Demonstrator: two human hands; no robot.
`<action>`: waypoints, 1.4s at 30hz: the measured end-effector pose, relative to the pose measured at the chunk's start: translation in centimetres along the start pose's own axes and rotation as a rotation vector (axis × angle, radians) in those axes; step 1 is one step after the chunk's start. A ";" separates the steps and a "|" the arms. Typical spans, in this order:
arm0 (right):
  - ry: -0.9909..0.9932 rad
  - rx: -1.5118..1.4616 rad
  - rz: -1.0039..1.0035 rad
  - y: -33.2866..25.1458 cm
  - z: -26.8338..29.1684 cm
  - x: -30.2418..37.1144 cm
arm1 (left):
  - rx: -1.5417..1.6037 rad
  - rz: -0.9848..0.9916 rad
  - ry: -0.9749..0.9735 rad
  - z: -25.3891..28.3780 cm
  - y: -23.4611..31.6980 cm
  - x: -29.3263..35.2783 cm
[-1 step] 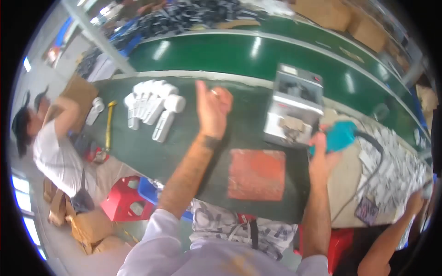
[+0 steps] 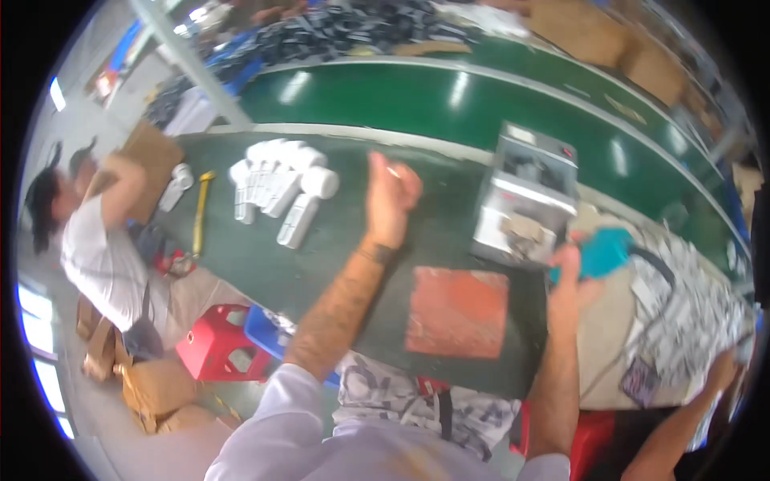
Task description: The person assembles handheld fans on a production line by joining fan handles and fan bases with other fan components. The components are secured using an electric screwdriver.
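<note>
My left hand (image 2: 391, 200) is over the dark green table, one finger or the thumb pointing up and the others curled in. Whether anything sits inside it is hidden. To its left lie several white long-handled pieces with round heads (image 2: 281, 176), fanned out side by side. My right hand (image 2: 571, 280) grips a teal hand tool (image 2: 603, 252) with a thick dark cable; the tool is blurred. Just left of that tool stands a grey and silver box-shaped machine (image 2: 523, 196) with a brownish lump on its front. A worn red square mat (image 2: 457, 313) lies between my forearms.
A yellow tool (image 2: 202, 212) and another white piece (image 2: 176, 187) lie at the left, near a seated person (image 2: 104, 248). A green conveyor (image 2: 377, 96) runs behind the table. At the right are a heap of white pieces (image 2: 682, 289) and another person's arm (image 2: 682, 417).
The whole scene has shifted slightly right in the picture. My left hand sits a little lower. The right hand still holds the teal tool beside the machine.
</note>
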State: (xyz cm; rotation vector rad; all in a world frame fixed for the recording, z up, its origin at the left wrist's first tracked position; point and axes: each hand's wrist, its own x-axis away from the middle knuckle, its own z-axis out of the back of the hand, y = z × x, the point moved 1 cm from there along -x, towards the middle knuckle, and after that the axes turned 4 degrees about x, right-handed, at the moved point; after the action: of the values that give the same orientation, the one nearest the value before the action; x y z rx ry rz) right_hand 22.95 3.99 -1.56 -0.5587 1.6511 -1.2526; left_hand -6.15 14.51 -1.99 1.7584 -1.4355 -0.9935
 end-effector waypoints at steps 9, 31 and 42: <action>-0.044 0.099 0.025 -0.2 1.1 -0.1 | -0.700 -0.054 0.117 0.5 -0.6 -0.3; -0.009 0.130 0.003 -1.1 1.5 0.1 | -0.833 -0.163 -0.075 -0.5 -2.6 0.1; -0.021 0.083 0.041 -2.0 -0.5 0.4 | -0.869 -0.072 -0.039 0.0 -1.4 0.4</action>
State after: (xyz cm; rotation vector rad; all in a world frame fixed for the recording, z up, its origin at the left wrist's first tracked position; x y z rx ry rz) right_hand 21.95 3.22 0.16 -0.4830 1.5775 -1.2747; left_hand -5.44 14.42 -3.21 1.1413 -0.7554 -1.4134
